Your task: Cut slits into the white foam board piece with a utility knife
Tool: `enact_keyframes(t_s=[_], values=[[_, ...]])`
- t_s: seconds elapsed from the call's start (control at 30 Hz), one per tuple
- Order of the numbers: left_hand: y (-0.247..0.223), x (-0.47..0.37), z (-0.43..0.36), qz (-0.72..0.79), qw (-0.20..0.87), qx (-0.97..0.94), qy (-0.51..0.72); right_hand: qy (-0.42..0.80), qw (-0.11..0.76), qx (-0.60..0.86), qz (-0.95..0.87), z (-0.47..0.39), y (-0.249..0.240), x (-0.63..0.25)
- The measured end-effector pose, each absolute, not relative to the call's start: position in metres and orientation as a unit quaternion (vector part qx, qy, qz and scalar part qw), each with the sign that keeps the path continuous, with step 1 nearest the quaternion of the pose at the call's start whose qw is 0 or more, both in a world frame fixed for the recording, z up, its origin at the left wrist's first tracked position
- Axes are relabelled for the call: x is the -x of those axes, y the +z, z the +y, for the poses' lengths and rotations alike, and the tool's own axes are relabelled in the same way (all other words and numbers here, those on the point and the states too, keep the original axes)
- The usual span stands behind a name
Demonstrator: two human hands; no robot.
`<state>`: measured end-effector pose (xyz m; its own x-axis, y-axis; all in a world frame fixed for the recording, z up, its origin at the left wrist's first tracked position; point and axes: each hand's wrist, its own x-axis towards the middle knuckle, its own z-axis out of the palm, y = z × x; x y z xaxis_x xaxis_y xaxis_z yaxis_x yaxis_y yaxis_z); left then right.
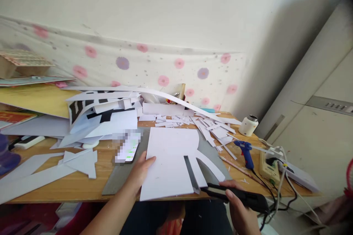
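A white foam board or card sheet (171, 158) lies on the grey cutting mat (113, 183) near the table's front edge. Its right side has a curved outline, with a narrow slot and strips cut into it. My left hand (142, 170) grips the sheet's left edge, thumb on top and fingers underneath. In my right hand (238, 205) is a black utility knife (239, 196), its tip close to the bottom of the cut strip. Whether the blade touches the board cannot be made out.
A phone (128, 150) lies on the mat's left. White offcuts (176, 120) spread behind it; sheets (107, 125) pile up at the left. To the right are a blue glue gun (245, 152), a white jar (248, 125) and a power strip (270, 167) with tangled cables.
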<state>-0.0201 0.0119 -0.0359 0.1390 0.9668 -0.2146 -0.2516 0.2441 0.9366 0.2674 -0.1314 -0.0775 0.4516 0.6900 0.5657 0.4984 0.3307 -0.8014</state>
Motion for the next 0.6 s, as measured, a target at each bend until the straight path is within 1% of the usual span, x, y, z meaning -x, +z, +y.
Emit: enact_keyframes(t_s=[0.1,0.2,0.3,0.37,0.5,0.53,0.6], values=[[-0.040,0.015,0.012,0.461,0.622,-0.405,0.485,0.076,0.593,0.577,-0.556,-0.127,-0.077,-0.273],[-0.040,0.012,0.009,0.476,0.594,-0.425,0.490,0.070,0.590,0.582,-0.556,-0.124,-0.077,-0.274],[-0.037,0.012,0.007,0.501,0.558,-0.458,0.477,0.109,0.601,0.587,-0.531,-0.124,-0.077,-0.276],[-0.035,0.012,0.006,0.518,0.544,-0.485,0.448,0.136,0.641,0.583,-0.481,-0.125,-0.075,-0.279],[-0.040,0.011,0.011,0.546,0.487,-0.535,0.422,0.133,0.780,0.496,-0.358,-0.123,-0.069,-0.287],[-0.042,0.011,0.012,0.551,0.463,-0.550,0.423,0.150,0.798,0.471,-0.344,-0.122,-0.068,-0.288],[-0.044,0.011,0.014,0.558,0.415,-0.587,0.416,0.213,0.805,0.440,-0.335,-0.120,-0.067,-0.287]])
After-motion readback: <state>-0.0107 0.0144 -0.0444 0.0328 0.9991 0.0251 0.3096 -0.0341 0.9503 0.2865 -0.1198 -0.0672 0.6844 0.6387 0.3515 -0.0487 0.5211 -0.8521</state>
